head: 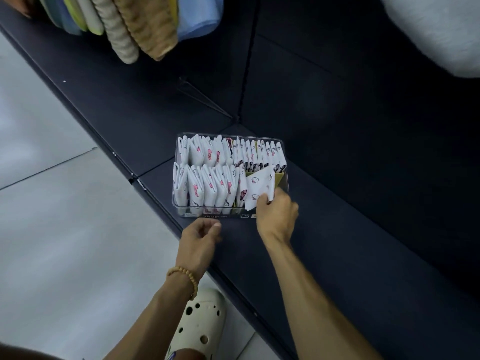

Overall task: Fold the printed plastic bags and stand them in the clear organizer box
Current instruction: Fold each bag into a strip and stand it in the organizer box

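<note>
Both forearms bare, reaching forward from the lower edge of the view. Right hand (276,216) extended further, back of hand up, wrist slightly bent; fingers (265,198) and thumb pinch the near corner of a folded bag (259,189). Left hand (200,239) held lower and closer in, holding nothing, fingers loosely curled toward the palm, thumb near the fingertips. A beaded bracelet (185,278) circles the left wrist. Hands apart, not touching each other.

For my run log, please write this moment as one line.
right hand: pinches folded bag, lowering into box near-right corner | left hand: loosely curled, holds nothing | box: nearly full
</note>
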{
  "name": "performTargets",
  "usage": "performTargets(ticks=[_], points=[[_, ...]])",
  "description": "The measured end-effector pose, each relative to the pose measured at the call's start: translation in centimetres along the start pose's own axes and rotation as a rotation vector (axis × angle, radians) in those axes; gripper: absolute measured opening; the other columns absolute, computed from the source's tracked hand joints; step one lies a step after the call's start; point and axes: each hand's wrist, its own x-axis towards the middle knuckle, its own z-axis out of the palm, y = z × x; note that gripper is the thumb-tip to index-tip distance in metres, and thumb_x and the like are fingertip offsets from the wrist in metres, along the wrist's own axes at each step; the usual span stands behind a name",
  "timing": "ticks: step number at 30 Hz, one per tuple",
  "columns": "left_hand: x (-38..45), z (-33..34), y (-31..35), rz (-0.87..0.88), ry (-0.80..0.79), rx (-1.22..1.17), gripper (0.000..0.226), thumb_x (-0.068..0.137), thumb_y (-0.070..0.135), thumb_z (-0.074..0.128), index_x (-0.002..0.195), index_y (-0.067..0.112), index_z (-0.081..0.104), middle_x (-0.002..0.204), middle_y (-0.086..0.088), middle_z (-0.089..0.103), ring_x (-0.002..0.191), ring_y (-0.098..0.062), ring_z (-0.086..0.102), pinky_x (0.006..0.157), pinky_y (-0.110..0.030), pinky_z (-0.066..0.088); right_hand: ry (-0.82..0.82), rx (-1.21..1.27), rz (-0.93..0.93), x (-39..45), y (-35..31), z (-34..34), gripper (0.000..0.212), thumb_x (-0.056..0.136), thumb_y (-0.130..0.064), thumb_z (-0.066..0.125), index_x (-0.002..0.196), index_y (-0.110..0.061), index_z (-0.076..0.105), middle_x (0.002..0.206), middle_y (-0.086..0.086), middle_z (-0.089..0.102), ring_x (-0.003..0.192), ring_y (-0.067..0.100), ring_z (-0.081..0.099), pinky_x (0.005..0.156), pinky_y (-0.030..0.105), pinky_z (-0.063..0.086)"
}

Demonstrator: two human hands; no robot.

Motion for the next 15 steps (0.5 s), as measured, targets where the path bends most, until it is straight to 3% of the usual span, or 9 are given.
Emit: performTargets(ticks=[6, 9, 11, 15], points=[[0.1, -0.1, -0.3, -0.016, 0.005, 0.0, 0.014, 0.095, 0.013, 0.058, 0.082, 0.013, 0.063, 0.074, 0.0, 0.063, 0.07, -0.014, 0.06, 0.068, -0.025, 0.049, 0.124, 0.126, 0.083, 0.3, 0.2, -0.5, 0.011, 0.091, -0.012, 0.057, 0.085, -0.005, 0.063, 0.075, 0.007, 0.068, 0.061, 0.017, 0.058, 0.059, 0.033, 0.052], [0.1, 0.0, -0.3, -0.021, -0.013, 0.001, 0.014, 0.095, 0.014, 0.058, 0.082, 0.013, 0.063, 0.071, 0.0, 0.062, 0.07, -0.014, 0.06, 0.072, -0.03, 0.05, 0.141, 0.114, 0.071, 0.6, 0.8, -0.8, 0.015, 0.092, -0.012, 0.057, 0.078, -0.006, 0.057, 0.064, 0.001, 0.06, 0.051, 0.005, 0.047, 0.048, 0.024, 0.035], [0.1, 0.1, -0.4, -0.022, -0.019, 0.013, 0.014, 0.095, 0.016, 0.058, 0.082, 0.013, 0.064, 0.071, 0.0, 0.063, 0.071, -0.015, 0.06, 0.074, -0.034, 0.051, 0.07, 0.092, -0.003, 0.5, 0.5, -0.7, 0.013, 0.092, -0.012, 0.057, 0.081, -0.006, 0.06, 0.066, 0.002, 0.062, 0.052, 0.012, 0.05, 0.049, 0.025, 0.037], [0.1, 0.1, -0.5, -0.016, -0.016, 0.016, 0.014, 0.095, 0.017, 0.059, 0.082, 0.015, 0.064, 0.073, 0.0, 0.064, 0.074, -0.016, 0.061, 0.074, -0.033, 0.051, -0.145, 0.185, -0.139, 0.3, -0.3, 0.1, 0.016, 0.094, -0.013, 0.054, 0.084, -0.008, 0.065, 0.065, 0.006, 0.062, 0.05, 0.016, 0.05, 0.046, 0.038, 0.044]])
